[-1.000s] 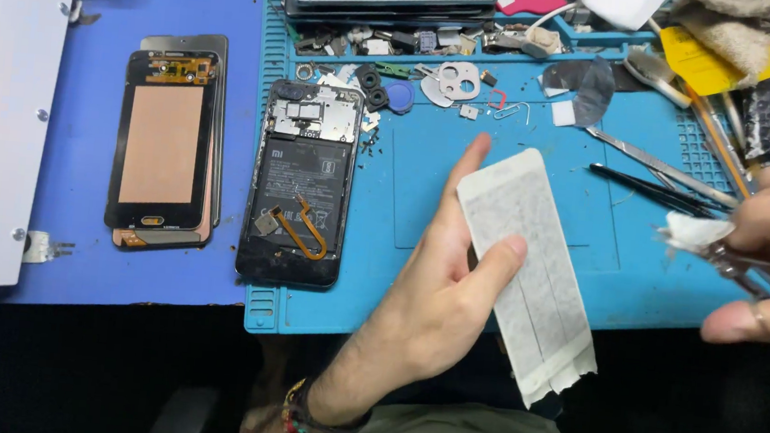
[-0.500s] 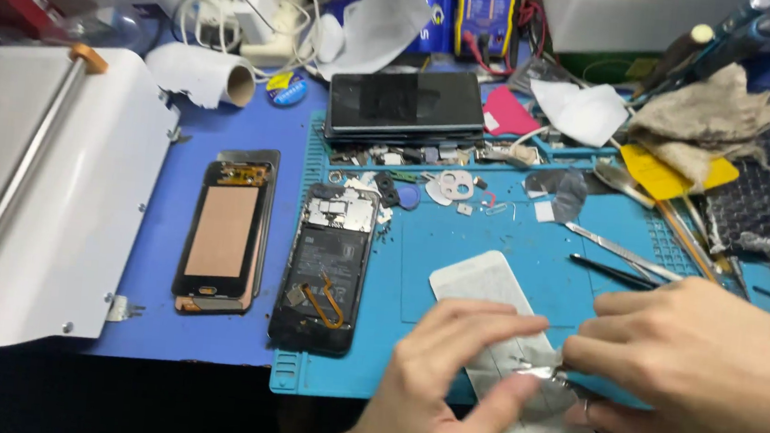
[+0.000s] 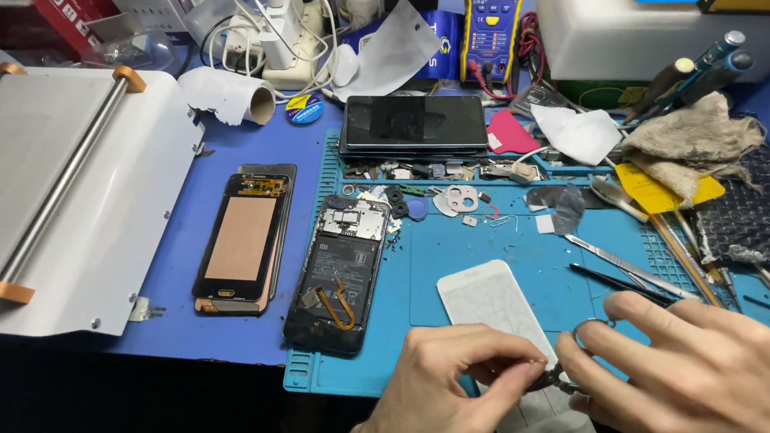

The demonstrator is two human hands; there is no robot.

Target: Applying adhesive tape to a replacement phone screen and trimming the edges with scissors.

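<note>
White adhesive strip [image 3: 497,315] lies flat on the blue mat [image 3: 455,269], lower centre of the worktop, its near end running under both hands. Left hand [image 3: 444,389]: thumb and forefinger pinched shut over the strip; whatever sits between the fingers is too small to tell. Right hand [image 3: 714,385]: fingers closed on small dark scissors [image 3: 566,376], blades meeting the left fingertips. Just left of the strip, an opened phone [image 3: 335,273] with its board exposed. Beside it, off the mat, a detached screen panel [image 3: 242,241]. Tweezers [image 3: 627,264] lie behind the right hand.
</note>
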